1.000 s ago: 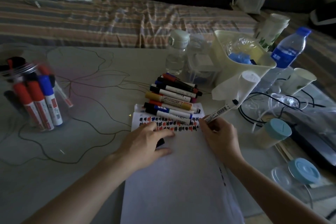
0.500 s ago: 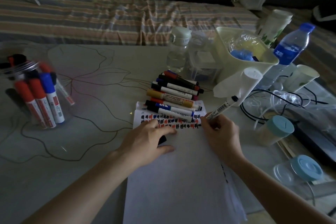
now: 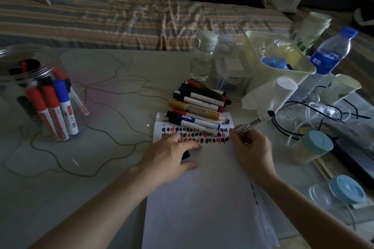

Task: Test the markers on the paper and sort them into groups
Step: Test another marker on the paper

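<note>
Still, little has shifted in the last second: your left hand (image 3: 172, 154) keeps pressing the paper (image 3: 202, 204) flat with a black cap (image 3: 185, 155) tucked under its fingers, and your right hand (image 3: 250, 147) stays clenched round the marker (image 3: 256, 122), tip at the right end of the row of test marks (image 3: 204, 137). This test looks unfinished; sorting waits. Beyond lies the tested pile (image 3: 199, 105); far left, the jar of markers (image 3: 46, 103).

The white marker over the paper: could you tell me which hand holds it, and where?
The right hand grips the white barcode-labelled marker near its writing end; its black rear end points away.
</note>
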Demonstrator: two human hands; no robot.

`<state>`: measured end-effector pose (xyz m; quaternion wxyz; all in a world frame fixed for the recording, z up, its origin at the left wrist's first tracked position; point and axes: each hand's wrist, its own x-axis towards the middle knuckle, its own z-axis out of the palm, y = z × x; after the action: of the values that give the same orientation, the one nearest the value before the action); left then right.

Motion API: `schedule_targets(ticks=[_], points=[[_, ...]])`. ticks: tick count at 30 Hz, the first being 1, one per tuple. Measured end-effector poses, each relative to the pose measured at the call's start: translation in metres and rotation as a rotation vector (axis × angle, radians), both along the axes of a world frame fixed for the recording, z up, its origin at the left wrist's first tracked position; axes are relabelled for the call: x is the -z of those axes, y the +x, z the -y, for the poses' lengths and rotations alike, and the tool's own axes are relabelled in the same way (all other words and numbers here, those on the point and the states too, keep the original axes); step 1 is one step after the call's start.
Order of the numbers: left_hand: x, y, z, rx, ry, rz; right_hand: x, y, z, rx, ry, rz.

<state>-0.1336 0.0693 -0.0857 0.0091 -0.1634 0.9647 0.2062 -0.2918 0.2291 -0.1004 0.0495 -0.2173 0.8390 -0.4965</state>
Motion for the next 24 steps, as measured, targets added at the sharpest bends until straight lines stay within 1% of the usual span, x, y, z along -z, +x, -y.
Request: schedule_targets(ticks=[5, 8, 10, 13, 15, 18, 20, 21, 24], points=[[0.001, 0.004, 0.002, 0.021, -0.002, -0.033, -0.003, -0.001, 0.003, 0.01, 0.043, 0.036], [0.003, 0.005, 0.004, 0.023, 0.034, -0.078, -0.012, 0.003, 0.001, 0.026, -0.067, 0.096], [0.001, 0.006, 0.006, -0.018, 0.124, -0.139, -0.022, 0.005, 0.0, 0.069, -0.149, 0.174], [-0.017, 0.014, 0.01, -0.164, 0.282, -0.363, -0.044, 0.013, 0.007, 0.13, -0.29, 0.341], [-0.036, 0.026, 0.011, -0.281, 0.418, -0.489, -0.065, 0.024, 0.016, 0.071, -0.325, 0.438], [-0.059, 0.049, 0.01, -0.429, 0.765, -0.611, -0.096, 0.056, 0.027, -0.083, -0.33, 0.573], [-0.07, 0.063, 0.009, -0.508, 0.993, -0.692, -0.107, 0.081, 0.031, -0.117, -0.327, 0.609], [-0.074, 0.07, 0.009, -0.548, 1.07, -0.724, -0.109, 0.093, 0.031, -0.116, -0.325, 0.605], [-0.082, 0.087, 0.008, -0.63, 1.219, -0.761, -0.111, 0.121, 0.03, -0.129, -0.351, 0.573]])
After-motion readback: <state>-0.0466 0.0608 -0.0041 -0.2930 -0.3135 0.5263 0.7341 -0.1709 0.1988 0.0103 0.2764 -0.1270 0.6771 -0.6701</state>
